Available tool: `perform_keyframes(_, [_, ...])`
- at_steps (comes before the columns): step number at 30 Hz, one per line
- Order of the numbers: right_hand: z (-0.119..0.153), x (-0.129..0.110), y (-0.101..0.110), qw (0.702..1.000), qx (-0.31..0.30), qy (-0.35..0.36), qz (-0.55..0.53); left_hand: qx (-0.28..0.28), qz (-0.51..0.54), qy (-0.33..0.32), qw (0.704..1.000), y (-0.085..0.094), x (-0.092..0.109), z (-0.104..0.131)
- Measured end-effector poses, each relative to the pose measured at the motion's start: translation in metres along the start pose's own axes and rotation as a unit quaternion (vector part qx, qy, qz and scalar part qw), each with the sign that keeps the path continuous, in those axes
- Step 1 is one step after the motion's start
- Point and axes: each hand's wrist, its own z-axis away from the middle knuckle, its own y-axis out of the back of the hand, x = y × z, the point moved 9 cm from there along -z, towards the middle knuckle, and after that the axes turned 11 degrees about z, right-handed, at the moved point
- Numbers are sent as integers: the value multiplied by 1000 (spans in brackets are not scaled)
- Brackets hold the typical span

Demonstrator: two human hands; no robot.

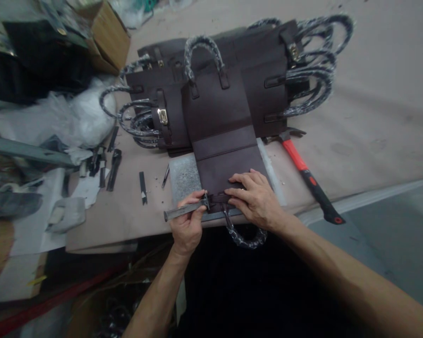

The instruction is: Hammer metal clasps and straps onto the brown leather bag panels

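My left hand (187,230) is closed around a metal punch (183,211). Its wider end meets the edge of a dark brown leather bag panel (229,171), beside a narrow strap (218,199). On that panel rests my right hand (257,199), fingers apart, their tips at the strap. A plastic-wrapped handle (248,241) hangs from the panel over the table's near edge. Under the panel lies a grey slab (185,176). At the panel's far end stands another wrapped handle (203,47).
Stacked brown bag pieces (271,61) with wrapped handles lie behind. To the right is a claw hammer (310,183) with a red and black handle. Several dark tools (113,170) and a flat dark strip (143,188) lie left. A cardboard box (109,37) and plastic bags (91,112) stand further back.
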Motion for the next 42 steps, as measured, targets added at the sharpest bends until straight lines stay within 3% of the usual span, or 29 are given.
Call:
perform_keyframes(13, [1,0,-1,1000,-2,-7,-2,-48,-71,-106,991,-10,14,3])
perform_keyframes(20, [0,-1,1,1000,2,1,6,-65,-57,-98,991,-12,13,11])
perform_keyframes(30, [1,0,0,1000,0,1,5,-37,-65,-98,992,-12,12,4])
perform_keyframes(38, [1,0,-1,1000,0,0,-4,-66,-88,-131,985,-21,24,3])
perform_keyframes(42, [1,0,0,1000,-3,1,4,-45,-86,-115,989,-17,19,2])
